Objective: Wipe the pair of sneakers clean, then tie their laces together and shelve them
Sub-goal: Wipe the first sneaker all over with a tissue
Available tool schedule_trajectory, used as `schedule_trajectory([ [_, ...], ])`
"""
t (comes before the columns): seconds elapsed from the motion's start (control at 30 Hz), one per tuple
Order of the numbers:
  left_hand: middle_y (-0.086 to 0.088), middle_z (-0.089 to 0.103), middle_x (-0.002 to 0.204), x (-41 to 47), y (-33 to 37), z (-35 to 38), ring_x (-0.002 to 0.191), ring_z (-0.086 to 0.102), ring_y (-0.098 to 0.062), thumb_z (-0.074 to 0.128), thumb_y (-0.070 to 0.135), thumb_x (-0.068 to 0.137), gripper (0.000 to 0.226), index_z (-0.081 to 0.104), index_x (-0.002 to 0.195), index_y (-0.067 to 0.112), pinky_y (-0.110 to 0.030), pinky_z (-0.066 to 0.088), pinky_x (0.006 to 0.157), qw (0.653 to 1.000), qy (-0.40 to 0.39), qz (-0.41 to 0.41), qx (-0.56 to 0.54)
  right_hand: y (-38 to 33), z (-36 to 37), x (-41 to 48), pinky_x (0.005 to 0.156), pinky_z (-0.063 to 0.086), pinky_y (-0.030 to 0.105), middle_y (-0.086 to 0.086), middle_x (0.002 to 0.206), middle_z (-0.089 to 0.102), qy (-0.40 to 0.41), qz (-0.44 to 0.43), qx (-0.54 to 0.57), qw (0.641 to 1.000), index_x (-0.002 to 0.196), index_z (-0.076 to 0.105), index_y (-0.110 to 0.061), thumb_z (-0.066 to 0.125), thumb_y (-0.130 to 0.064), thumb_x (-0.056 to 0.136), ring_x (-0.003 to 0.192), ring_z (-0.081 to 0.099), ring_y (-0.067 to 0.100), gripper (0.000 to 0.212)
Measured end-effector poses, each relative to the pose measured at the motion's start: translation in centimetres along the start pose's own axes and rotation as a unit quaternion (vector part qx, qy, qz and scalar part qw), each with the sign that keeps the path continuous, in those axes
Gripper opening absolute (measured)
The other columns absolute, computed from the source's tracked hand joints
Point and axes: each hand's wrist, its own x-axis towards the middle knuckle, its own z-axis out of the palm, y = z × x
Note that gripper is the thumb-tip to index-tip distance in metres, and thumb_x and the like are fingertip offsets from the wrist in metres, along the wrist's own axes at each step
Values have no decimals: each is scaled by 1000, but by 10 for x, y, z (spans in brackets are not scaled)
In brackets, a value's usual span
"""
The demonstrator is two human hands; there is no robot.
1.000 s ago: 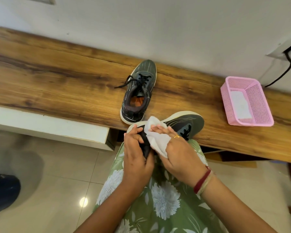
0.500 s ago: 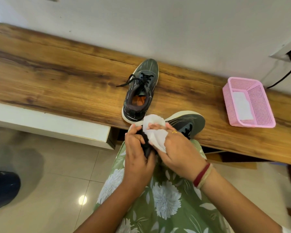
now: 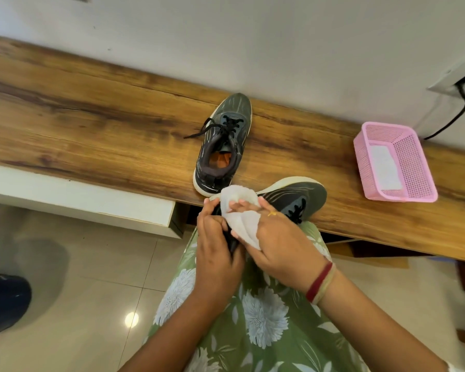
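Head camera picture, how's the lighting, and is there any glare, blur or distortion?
Head view: soft, even light; one small glare spot on the floor, a faint shadow nearby; the wooden bench edge bows slightly from the wide-angle lens; the held sneaker and wipe look sharp, no motion blur.

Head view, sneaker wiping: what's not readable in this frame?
1. Head view: the heel of the held sneaker is hidden by the left hand, the right hand and the white wipe.
2. Head view: the white sheet in the pink basket is too small to identify.
3. Head view: the dark blue object is cut off by the left edge.
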Motion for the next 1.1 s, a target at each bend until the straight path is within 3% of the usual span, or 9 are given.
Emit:
schedule_trajectory([
  [0.1,-3,34,139,-2,-1,-1,139,29,-24,49,23,83,21,31,94,25,-52,45,95,1000,-12,14,9,0,-4,-14,113,12,16,0,130,58,-3,-8,89,996,132,53,-16,29,-47,95,126,46,10,54],
  [0.17,1,34,136,-2,0,-2,134,35,-31,51,14,79,30,31,98,27,-56,46,91,1000,-17,11,8,7,-15,-28,107,25,12,-18,105,68,24,34,161,986,125,59,-21,28,-57,93,108,57,7,57],
  [0.23,2,36,126,-1,3,-3,124,42,-40,50,14,78,34,32,105,26,-57,47,86,1000,-15,10,11,15,-25,-36,73,46,16,-25,69,60,132,125,247,952,107,64,-27,38,-50,93,73,60,4,37],
  [0.33,-2,37,116,0,7,-3,117,45,-45,53,10,78,42,33,111,26,-58,47,84,1000,-10,10,15,24,-24,-30,48,30,19,-13,52,40,245,217,250,911,79,60,-15,39,-50,96,49,40,2,43],
  [0.43,9,34,126,-1,5,-2,127,41,-38,50,15,78,39,33,112,24,-55,48,87,1000,-10,15,13,6,-10,-8,74,41,11,-22,86,59,165,150,209,952,111,64,-18,41,-38,96,81,54,-11,34],
  [0.53,14,28,142,-3,1,-1,136,36,-30,51,25,82,46,29,123,23,-56,44,96,1000,-11,-4,-4,-9,9,-3,113,18,20,-1,128,59,64,25,111,991,128,57,-13,40,-30,95,123,47,8,41],
  [0.7,-8,28,152,-3,0,-1,143,26,-27,45,21,81,70,16,145,25,-57,35,107,1000,-24,-3,3,15,-4,-7,114,16,23,2,126,61,52,29,20,998,125,59,-12,35,-37,95,120,53,13,47],
  [1.0,15,7,157,-4,2,-1,147,11,-13,42,23,85,80,-2,151,32,-53,23,115,998,-41,13,35,8,3,-9,114,18,27,3,131,57,38,17,35,999,129,56,-9,32,-41,97,127,47,13,51],
  [1.1,-1,17,159,-3,5,-2,146,17,-18,41,29,90,79,-10,148,43,-56,27,112,999,-41,1,18,-6,12,-4,115,15,25,5,132,56,42,21,64,997,131,54,-8,27,-45,98,130,44,14,56],
])
